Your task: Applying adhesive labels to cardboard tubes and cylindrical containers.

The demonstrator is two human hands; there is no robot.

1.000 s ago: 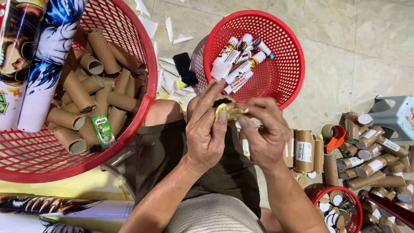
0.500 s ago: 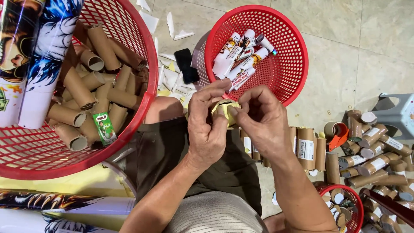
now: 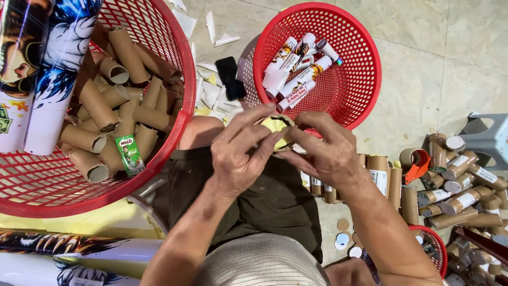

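Observation:
Both hands meet in front of me over my lap. My left hand [image 3: 241, 153] and my right hand [image 3: 323, 151] together pinch a small cardboard tube [image 3: 278, 127] seen end-on, with a yellowish disc at its mouth. Fingertips of both hands press around its rim. Just beyond the hands stands a small red basket [image 3: 365, 63] holding several finished tubes [image 3: 296, 71] wrapped in printed labels.
A large red basket [image 3: 180, 122] at left holds several bare cardboard tubes [image 3: 114, 106] and a small green carton [image 3: 128, 152]. Printed sheet rolls [image 3: 47, 69] lie across it. Loose tubes [image 3: 455, 185] pile at right beside a grey stool [image 3: 489, 140]. A black phone [image 3: 230, 77] and paper scraps lie on the tiled floor.
The hands stay together on the tube; the fingers have shifted around its rim, turning it slightly. Nothing else has moved.

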